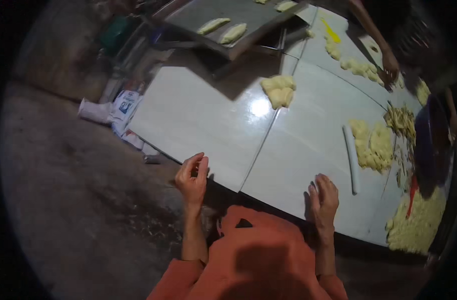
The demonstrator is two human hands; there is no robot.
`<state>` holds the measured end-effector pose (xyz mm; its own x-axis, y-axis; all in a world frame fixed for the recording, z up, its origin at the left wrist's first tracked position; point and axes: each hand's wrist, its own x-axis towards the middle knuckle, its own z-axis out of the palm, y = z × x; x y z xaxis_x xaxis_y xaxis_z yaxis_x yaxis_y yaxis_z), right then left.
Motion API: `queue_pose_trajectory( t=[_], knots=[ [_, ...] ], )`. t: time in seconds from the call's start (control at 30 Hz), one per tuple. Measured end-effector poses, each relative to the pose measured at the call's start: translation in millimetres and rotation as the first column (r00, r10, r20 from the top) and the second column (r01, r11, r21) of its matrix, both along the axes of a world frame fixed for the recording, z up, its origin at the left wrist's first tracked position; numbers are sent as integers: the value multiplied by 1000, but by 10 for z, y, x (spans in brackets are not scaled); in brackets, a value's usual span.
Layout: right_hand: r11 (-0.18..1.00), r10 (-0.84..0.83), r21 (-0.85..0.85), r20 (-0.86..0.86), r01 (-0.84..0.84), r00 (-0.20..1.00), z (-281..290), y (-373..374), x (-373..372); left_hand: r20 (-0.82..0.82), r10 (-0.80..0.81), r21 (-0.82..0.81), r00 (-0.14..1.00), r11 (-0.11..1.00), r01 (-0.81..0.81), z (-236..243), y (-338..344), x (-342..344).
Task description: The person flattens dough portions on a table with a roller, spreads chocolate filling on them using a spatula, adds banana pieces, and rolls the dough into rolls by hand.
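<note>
While both hands hung apart at the near edge of the counter [208, 130], neither had anything in its grasp. The left hand [191, 180] had its fingers loosely bent, with a gap below the thumb, and the right hand [325, 197] was half curled and relaxed, no object showing in it.

Just beyond and to the right of the right hand lay the pale rolling pin [351, 162], its long axis running mostly away from the person, the far end leaning slightly left. The right hand was clearly the nearer one; the left was well apart from it. Along the pin's right side sat flattened yellow dough [372, 145] (whether the two touched, I could not tell).

Farther off, a cluster of dough pieces [278, 92] rested near the middle of the counter, ahead of the gap between the hands. At the far right, a co-worker's hand [390, 64] reached in beside small dough lumps [361, 68], and at the far left stood a metal tray [191, 19] bearing shaped dough [234, 33].
</note>
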<state>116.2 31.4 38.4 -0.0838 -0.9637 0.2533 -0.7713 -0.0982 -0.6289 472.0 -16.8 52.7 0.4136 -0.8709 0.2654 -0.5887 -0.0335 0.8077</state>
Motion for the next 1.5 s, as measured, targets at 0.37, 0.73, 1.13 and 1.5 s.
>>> queue_pose_trajectory(
  t=[0.37,0.73,1.13,1.5],
  knots=[
    [820,573,-3,28,-573,819,241,-709,1419,565,549,-106,616,789,-605,-2289,314,2191],
    [960,234,-112,-180,-256,955,140,-629,778,-73,402,281,913,886,-368,-1465,860,2704],
    [959,-268,-5,-338,283,902,-280,-1051,-366,-182,-72,-158,981,987,43,151,145,1110],
    [859,-152,357,862,-367,484,632,-385,-173,-398,-840,33,369,389,921,636,-33,-1953]
  ],
)
